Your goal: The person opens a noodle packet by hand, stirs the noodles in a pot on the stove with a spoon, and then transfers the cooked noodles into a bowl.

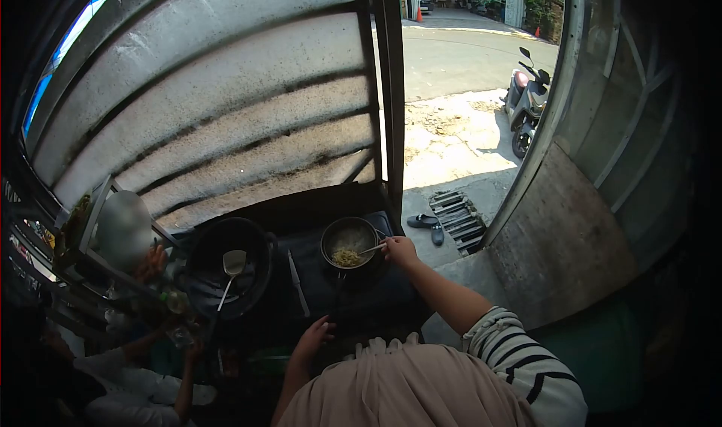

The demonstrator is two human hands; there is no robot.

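Observation:
A small round pan [326, 240] sits on the dark stove [316, 277], with yellowish noodles [347, 258] in cloudy liquid inside it. My right hand [400, 251] is closed around a thin utensil [371, 249] that reaches over the rim into the noodles; the utensil's working end is hidden there. Close to the stove's front edge, below the pan's handle [341, 280], hovers my left hand [314, 338]. Its fingers are loosely spread and hold nothing. Left of the pan, a large black wok [259, 273] holds a pale spatula [235, 263] leaning in it.
A long flat metal tool [298, 283] lies between wok and pan. Another person's hand [194, 349] is at lower left beside a clear plastic bag [180, 337]. A corrugated metal wall [256, 111] rises behind the stove. Black sandals [427, 224] and a floor grate [459, 220] are at right.

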